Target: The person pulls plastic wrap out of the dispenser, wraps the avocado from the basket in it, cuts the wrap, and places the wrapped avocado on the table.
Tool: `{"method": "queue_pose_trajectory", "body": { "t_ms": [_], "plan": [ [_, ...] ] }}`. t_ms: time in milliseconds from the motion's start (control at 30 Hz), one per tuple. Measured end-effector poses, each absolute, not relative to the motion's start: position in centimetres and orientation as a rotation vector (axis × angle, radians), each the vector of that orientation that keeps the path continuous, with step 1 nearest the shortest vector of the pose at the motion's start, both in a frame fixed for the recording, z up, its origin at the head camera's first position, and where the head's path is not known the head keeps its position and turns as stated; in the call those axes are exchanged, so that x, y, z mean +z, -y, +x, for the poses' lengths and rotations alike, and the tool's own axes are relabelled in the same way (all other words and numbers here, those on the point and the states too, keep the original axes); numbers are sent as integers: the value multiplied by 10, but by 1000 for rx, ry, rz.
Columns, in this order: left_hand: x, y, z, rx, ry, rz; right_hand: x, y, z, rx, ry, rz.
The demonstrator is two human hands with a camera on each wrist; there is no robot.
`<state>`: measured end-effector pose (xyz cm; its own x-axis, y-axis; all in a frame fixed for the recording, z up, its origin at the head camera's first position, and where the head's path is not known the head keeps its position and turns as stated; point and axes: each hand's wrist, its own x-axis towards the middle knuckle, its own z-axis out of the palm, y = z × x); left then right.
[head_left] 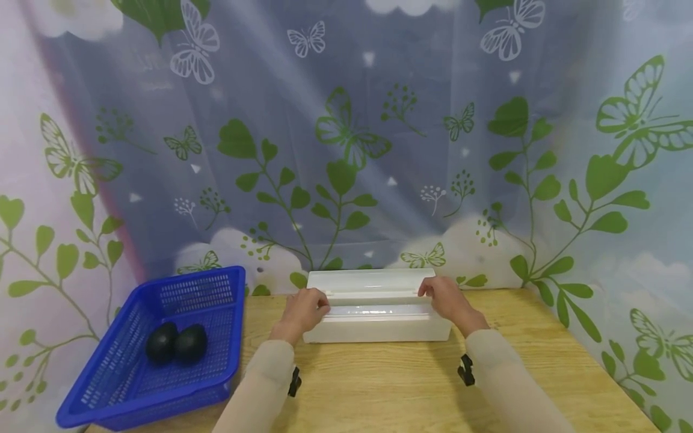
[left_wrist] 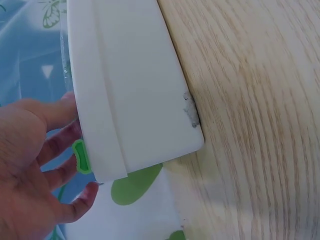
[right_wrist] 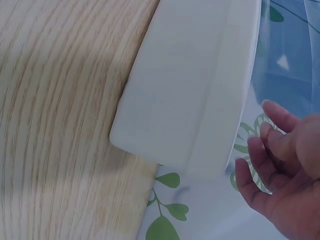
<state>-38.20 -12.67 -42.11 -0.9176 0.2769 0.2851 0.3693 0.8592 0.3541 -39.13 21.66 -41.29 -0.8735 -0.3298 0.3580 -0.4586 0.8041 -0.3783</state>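
A long white box point(head_left: 376, 329), like a cling film dispenser, lies lengthwise near the back of the table with its lid point(head_left: 373, 279) raised behind. Inside it a shiny roll point(head_left: 379, 310) shows. My left hand point(head_left: 305, 310) is at the left end, its bent fingers and thumb at the lid's front corner. A green piece point(left_wrist: 82, 157) sits by the box edge, beside those fingers. Matching it at the right end, my right hand point(head_left: 446, 300) pinches the lid's corner between thumb and forefinger. The right wrist view shows its other fingers point(right_wrist: 250, 187) loosely curled, off the box.
On the left stands a blue plastic basket point(head_left: 235, 337) holding two dark, rounded fruits point(head_left: 175, 344) that look like avocados. A wooden table point(head_left: 373, 385) lies under the box. Close behind hangs a curtain point(head_left: 346, 198) with leaf and butterfly prints.
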Motion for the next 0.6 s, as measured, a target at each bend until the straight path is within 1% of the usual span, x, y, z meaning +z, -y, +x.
{"method": "queue_pose_trajectory", "body": {
  "t_ms": [167,367,467,600],
  "plan": [
    [-420,125,-386,-614,2804,-484,-414,-217,-390,707,2724,680],
    [-417,123,-392,-614,2818,-450,-415,-202,-385,722,2791,761],
    [-415,122,-396,-614,2832,-451,-416,-192,-384,655,2813,755],
    [-412,121,-400,-640,2836,-473,-418,-174,-383,525,2824,677]
  ]
}}
